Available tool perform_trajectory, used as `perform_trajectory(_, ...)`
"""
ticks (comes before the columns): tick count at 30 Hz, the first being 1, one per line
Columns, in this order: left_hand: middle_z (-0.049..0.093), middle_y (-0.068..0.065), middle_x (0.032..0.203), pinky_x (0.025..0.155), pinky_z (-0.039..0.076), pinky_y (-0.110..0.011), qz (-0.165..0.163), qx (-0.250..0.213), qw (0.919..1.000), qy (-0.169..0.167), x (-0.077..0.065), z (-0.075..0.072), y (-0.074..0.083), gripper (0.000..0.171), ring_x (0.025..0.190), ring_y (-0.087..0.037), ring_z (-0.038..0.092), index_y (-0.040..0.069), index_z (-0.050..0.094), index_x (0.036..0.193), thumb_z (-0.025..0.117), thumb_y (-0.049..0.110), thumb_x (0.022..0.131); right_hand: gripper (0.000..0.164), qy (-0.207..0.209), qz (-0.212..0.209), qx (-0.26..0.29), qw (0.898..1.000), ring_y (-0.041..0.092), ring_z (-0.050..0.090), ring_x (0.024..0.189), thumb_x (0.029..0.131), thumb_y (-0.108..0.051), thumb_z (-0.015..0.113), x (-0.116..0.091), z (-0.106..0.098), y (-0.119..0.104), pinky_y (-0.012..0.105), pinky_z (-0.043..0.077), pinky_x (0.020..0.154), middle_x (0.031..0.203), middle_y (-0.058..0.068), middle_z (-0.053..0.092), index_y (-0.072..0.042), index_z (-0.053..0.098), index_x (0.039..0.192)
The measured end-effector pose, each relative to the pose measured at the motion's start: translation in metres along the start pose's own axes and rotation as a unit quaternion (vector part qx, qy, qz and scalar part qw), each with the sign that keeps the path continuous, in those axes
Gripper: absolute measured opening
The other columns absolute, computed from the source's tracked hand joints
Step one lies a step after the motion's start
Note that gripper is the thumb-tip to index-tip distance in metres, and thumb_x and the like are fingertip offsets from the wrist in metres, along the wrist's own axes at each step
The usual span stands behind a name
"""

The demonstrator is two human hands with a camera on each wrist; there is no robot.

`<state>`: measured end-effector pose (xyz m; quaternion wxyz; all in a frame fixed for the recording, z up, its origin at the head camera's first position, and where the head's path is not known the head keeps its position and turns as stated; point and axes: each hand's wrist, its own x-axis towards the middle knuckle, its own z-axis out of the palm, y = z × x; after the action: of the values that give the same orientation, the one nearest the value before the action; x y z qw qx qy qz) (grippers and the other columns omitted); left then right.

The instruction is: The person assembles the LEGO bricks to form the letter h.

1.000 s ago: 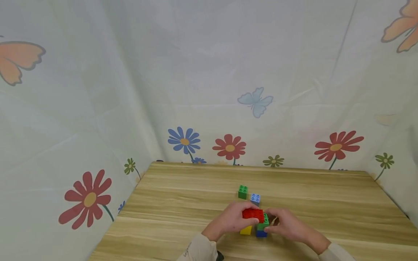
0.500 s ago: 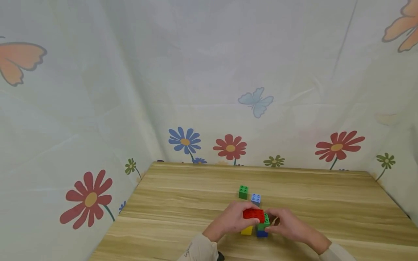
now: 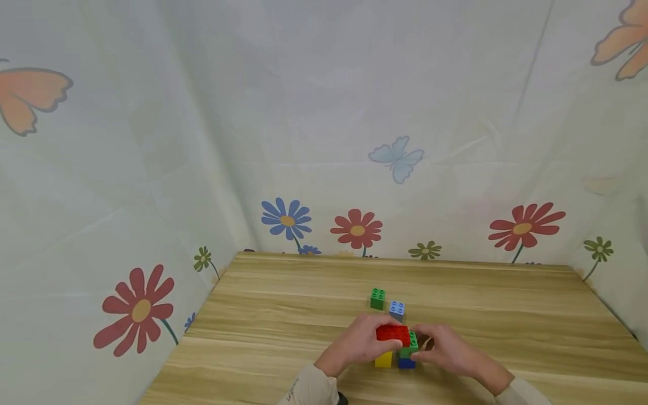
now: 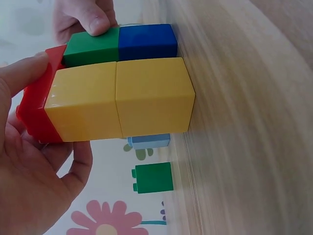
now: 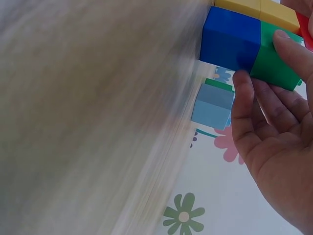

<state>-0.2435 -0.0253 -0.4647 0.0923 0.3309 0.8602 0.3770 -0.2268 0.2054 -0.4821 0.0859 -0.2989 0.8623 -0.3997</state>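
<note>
My left hand [image 3: 356, 340] grips a red toy building brick [image 3: 392, 334] by its sides, thumb on the near side. In the left wrist view, this brick lies across the top of two stacked yellow bricks [image 4: 154, 95] and reaches over part of a green brick [image 4: 93, 46]. Below the green one is a dark blue brick [image 5: 230, 36], standing on the table. With thumb and fingers, my right hand [image 3: 448, 349] pinches the green brick from the right. The two stacks stand side by side; how firmly the red brick sits on the green one cannot be told.
Behind the hands, a light blue brick [image 3: 397, 308] stands on the wooden table [image 3: 283, 298], partly hidden by my left hand. Farther back is a separate green brick [image 3: 377, 298]. A white curtain [image 3: 324, 112] with printed flowers and butterflies surrounds the table's back and sides.
The yellow bricks appear a touch nearer the table's front than before. Both hands keep almost the same place and hold.
</note>
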Motion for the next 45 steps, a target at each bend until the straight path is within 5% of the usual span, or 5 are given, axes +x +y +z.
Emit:
perform_trajectory(12,0.059,0.016,0.098,0.070,0.047,-0.020,-0.037,-0.042,0.9984,0.008,0.000,0.003,-0.004,0.027,0.081,-0.003,0.053,0.026,0.065,0.110,0.068,0.038,0.086,0.034,-0.004,0.015,0.003,1.000,0.011,0.059,0.082,0.084,-0.031,0.072,0.001,-0.001,-0.001,0.025,0.050,0.070,0.093,-0.011,0.063,-0.014,0.063,0.112)
perform_trajectory(34,0.061,0.016,0.096,0.070,0.048,-0.023,-0.047,-0.106,0.9932,0.017,-0.011,-0.001,-0.018,0.033,0.081,-0.006,0.057,0.027,0.065,0.112,0.073,0.038,0.082,0.031,-0.016,0.033,-0.034,0.999,0.011,0.058,0.087,0.084,-0.026,0.072,-0.004,-0.010,0.004,0.028,0.050,0.072,0.104,-0.002,0.063,-0.014,0.063,0.112)
perform_trajectory(45,0.062,0.015,0.096,0.074,0.048,-0.022,-0.031,-0.116,0.9926,0.015,-0.014,-0.004,-0.021,0.034,0.083,-0.006,0.057,0.022,0.066,0.112,0.074,0.035,0.082,0.030,0.067,0.008,-0.098,0.993,0.017,0.059,0.084,0.083,-0.013,0.072,0.005,-0.019,0.013,0.029,0.049,0.067,0.104,0.011,0.065,-0.001,0.064,0.110)
